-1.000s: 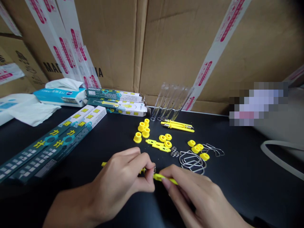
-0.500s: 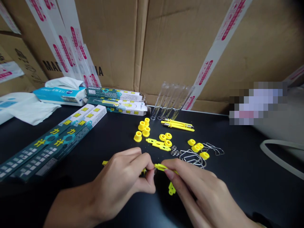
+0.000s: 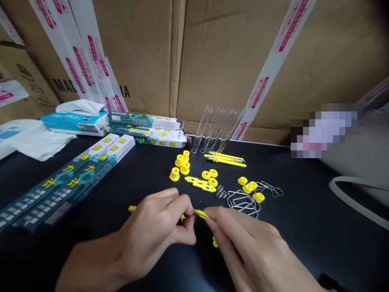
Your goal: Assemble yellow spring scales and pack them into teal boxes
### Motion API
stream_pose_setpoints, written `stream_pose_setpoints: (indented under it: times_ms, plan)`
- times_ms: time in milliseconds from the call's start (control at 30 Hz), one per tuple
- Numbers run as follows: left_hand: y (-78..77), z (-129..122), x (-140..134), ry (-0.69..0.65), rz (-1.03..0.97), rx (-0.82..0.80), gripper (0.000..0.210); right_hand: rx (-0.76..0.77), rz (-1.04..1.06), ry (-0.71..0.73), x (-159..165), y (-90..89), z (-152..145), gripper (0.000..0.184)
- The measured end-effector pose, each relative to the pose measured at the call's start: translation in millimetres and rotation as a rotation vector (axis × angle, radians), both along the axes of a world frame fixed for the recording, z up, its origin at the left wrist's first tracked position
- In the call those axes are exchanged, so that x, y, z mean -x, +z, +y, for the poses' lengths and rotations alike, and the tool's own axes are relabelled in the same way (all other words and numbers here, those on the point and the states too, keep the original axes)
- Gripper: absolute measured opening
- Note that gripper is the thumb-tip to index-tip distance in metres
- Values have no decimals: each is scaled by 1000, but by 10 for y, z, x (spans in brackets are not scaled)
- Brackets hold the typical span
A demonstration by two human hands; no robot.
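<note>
My left hand [image 3: 161, 227] is closed in a pinch around a slim yellow plastic rod [image 3: 132, 208], mostly hidden by the fingers; a bit of yellow and metal shows by the thumb. Facing it, my right hand [image 3: 249, 239] pinches a small flat yellow plastic connector piece [image 3: 200, 213], its tip against the left fingertips. Whether the two parts are joined is hidden. Below my right fingers, another yellow piece [image 3: 215, 242] peeks out. Just beyond the hands lie yellow flat connectors [image 3: 200, 184], small coil springs [image 3: 221, 192] and bent metal wire hooks [image 3: 243, 202].
Yellow flanged caps [image 3: 174, 174], yellow rings [image 3: 212, 182] and smaller yellow plugs [image 3: 258, 197] are scattered ahead. Yellow rods with springs [image 3: 225, 159] lie before clear tubes [image 3: 219, 127]. Long printed boxes [image 3: 91, 174] and a tissue pack [image 3: 75, 121] sit left, a cardboard box [image 3: 227, 61] behind.
The view has shifted slightly. My right hand's connector has tilted a little, and more of the yellow piece beneath that hand is covered. Both hands keep their pinch.
</note>
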State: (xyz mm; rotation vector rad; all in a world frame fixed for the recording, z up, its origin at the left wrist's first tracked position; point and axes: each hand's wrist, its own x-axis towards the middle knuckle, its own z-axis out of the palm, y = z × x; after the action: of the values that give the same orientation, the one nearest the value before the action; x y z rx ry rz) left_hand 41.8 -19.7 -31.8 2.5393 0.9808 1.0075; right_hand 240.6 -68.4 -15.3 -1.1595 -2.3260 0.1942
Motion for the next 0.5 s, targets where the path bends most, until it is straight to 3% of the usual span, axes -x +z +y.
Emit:
stream_pose_setpoints:
  times_ms: [500]
  plan:
    - [2, 45, -30, 43, 66, 217, 25, 126, -23, -26, 32, 27, 36, 23]
